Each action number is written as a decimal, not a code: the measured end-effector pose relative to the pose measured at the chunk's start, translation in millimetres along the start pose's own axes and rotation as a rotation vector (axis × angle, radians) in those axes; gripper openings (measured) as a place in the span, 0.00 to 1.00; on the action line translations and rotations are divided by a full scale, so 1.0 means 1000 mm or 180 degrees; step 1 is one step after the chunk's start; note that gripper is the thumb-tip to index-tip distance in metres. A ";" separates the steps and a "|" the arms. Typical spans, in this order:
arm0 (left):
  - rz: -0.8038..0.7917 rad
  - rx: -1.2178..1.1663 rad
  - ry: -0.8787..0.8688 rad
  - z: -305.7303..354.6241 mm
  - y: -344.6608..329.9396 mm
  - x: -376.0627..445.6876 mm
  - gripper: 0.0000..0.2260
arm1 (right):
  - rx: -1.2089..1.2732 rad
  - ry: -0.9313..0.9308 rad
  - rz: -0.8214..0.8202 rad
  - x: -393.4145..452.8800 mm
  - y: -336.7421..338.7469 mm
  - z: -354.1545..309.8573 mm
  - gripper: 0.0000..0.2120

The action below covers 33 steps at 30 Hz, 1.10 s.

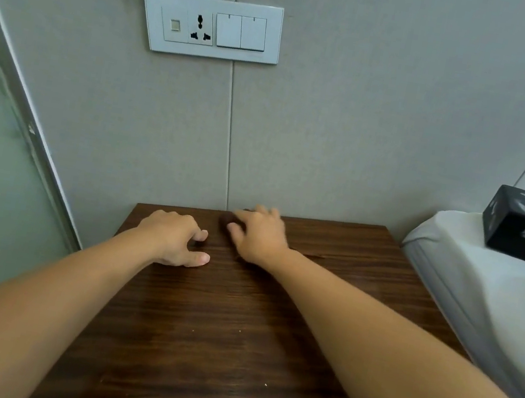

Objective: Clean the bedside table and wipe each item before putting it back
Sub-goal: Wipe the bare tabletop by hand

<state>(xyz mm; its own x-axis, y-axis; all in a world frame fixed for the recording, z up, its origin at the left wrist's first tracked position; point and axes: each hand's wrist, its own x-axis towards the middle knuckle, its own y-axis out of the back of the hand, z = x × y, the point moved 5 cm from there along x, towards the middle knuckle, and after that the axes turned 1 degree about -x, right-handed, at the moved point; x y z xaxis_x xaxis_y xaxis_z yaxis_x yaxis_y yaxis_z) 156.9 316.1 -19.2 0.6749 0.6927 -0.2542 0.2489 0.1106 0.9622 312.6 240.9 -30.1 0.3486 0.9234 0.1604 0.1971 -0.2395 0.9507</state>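
Head view looks steeply down, close over bedside table [231,332]

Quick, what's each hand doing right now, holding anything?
Left hand: open, empty, fingers loosely curled on the bedside table.
Right hand: over a small dark thing; grip cannot be told.

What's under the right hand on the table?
A small dark brown thing peeks out beside the right hand, at the table's back edge. The hand covers most of it, so I cannot tell what it is.
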 end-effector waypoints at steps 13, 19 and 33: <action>0.0028 -0.0183 0.0038 -0.004 -0.007 -0.003 0.31 | 0.0272 -0.0458 -0.0191 -0.022 0.029 0.094 0.24; 0.0123 -0.0310 0.0043 -0.004 -0.008 -0.015 0.30 | 0.0632 0.0894 -0.0431 -0.155 0.033 0.047 0.22; 0.0008 -0.0800 -0.0076 0.020 -0.014 -0.051 0.24 | 0.0135 -0.0634 -0.0191 -0.113 0.055 0.169 0.25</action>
<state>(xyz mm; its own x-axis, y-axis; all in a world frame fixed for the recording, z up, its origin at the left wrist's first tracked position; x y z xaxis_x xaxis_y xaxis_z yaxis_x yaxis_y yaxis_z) 133.6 264.9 -21.7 0.6923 0.6765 -0.2512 0.0688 0.2846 0.9562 439.3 72.9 -41.1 0.5085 0.8599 0.0443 0.2597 -0.2022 0.9443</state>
